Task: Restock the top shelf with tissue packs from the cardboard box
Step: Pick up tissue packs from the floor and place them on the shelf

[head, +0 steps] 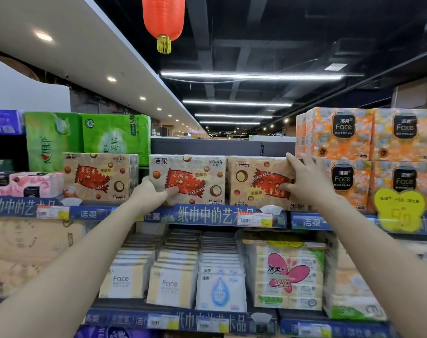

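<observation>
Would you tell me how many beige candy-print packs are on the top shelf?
3: left pack, middle pack held by the left hand, upside-down pack touched by the right hand. Others may hide behind.

Bright, even light falls from ceiling tube lights (250, 75) and recessed spotlights (44, 36). Edges bend with wide-angle distortion, and print looks slightly soft.
</observation>
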A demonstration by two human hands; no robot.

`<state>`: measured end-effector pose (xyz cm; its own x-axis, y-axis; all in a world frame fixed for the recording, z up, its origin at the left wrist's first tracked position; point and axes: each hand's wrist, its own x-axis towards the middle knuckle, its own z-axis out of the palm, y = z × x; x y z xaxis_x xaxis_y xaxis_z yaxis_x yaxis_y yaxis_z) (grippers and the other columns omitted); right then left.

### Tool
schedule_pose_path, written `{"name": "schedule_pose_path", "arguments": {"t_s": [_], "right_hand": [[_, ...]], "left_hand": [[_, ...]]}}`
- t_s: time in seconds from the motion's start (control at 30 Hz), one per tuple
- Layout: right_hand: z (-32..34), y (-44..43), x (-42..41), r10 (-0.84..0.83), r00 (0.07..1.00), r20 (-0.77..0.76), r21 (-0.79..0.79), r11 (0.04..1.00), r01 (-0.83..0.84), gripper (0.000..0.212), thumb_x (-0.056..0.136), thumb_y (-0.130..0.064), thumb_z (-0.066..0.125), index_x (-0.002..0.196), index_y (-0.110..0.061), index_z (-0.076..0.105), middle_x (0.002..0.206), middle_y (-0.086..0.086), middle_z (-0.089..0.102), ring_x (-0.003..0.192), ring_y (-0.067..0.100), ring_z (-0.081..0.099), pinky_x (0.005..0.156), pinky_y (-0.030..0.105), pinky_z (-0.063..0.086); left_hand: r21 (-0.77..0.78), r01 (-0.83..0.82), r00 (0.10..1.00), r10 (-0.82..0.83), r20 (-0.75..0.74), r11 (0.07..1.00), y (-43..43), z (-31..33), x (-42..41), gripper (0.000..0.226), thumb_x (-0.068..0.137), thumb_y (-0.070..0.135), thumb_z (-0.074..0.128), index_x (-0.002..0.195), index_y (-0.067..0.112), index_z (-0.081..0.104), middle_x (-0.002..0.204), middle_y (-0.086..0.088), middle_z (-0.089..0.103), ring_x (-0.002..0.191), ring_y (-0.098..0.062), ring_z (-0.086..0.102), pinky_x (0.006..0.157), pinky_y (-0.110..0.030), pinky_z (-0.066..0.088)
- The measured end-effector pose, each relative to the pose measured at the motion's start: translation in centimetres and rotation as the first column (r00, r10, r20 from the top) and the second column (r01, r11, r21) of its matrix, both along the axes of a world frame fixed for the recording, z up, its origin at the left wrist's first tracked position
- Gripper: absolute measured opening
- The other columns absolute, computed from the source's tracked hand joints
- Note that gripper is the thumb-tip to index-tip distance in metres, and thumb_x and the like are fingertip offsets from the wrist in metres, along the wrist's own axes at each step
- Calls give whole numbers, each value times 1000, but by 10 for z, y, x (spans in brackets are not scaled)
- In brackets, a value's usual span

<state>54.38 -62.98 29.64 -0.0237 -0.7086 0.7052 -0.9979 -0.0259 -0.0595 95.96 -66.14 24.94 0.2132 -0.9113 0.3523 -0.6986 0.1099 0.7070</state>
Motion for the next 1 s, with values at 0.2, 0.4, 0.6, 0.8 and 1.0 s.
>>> {"name": "schedule_pose_path", "arguments": {"t_s": [0.2,0.4,0.6,0.8,1.0], "right_hand": [[-11,-1,13,32,999,10,5,999,-32,102,86,-45,77,163,-24,13,169,7,15,155,28,8,125,48,21],[-18,-6,19,60,993,101,4,998,-61,115,75,-48,86,162,-26,14,168,5,12,155,28,1,124,49,18],[-19,-10,25,41,994,102,-22,999,-39,113,75,-48,86,161,-24,17,165,3,18,155,27,5,124,48,20],[-16,-14,26,39,994,105,-12,999,-38,114,74,-48,87,161,-23,17,164,5,21,154,27,9,124,48,23],[-15,-10,26,37,994,107,77,996,-46,126,71,-63,83,162,-37,-1,170,4,-2,157,25,-10,126,48,7]], "left_hand": [[-21,154,943,-154,-294,988,-9,8,4,78,58,56,98,117,19,62,111,1,74,102,-20,70,100,-45,55],[9,238,919,-222,-326,971,-21,14,16,94,45,59,102,123,20,66,110,2,79,101,-20,76,93,-43,59],[-59,349,881,-349,-319,935,-13,12,-3,57,64,38,99,113,21,75,102,5,81,97,-17,78,94,-41,59],[2,427,862,-406,-303,904,-13,19,4,70,67,48,95,126,26,65,113,5,78,104,-15,74,101,-40,55],[-93,382,838,-387,-385,919,-24,15,7,95,64,42,98,140,26,44,124,4,67,111,-17,69,93,-37,57]]}}
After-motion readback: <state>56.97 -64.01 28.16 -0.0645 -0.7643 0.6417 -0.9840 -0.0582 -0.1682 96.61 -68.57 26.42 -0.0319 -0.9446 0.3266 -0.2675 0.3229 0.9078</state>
